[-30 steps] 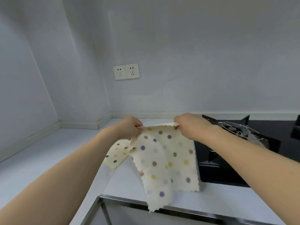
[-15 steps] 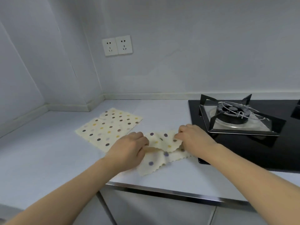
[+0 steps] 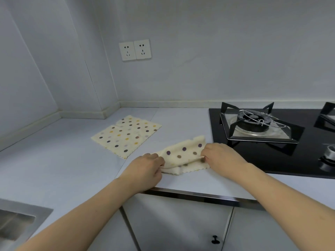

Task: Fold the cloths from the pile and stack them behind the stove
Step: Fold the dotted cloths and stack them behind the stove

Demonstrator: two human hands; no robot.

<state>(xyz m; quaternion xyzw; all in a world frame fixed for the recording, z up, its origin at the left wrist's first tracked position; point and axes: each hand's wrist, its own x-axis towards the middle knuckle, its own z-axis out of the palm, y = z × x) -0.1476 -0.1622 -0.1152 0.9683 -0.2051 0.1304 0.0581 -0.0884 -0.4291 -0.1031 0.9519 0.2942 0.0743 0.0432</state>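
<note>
A cream cloth with coloured dots point(image 3: 183, 156) lies folded over on the white counter just left of the black gas stove point(image 3: 272, 140). My left hand point(image 3: 145, 167) pinches its left edge and my right hand point(image 3: 221, 156) pinches its right edge. The cloth's lower layer sticks out at the front with a scalloped edge. More dotted cloths point(image 3: 126, 134) lie flat and overlapping further back to the left, apart from both hands.
The counter point(image 3: 63, 160) runs into a wall corner at the back left. A steel sink point(image 3: 16, 225) is at the lower left. Two wall sockets point(image 3: 135, 50) sit above the counter. Cabinet doors with a dark knob point(image 3: 215, 240) are below the counter's front edge.
The cloth was held up in the air by its top corners a second ago; both hands have brought it down onto the counter and doubled it over. My view has tilted down.
</note>
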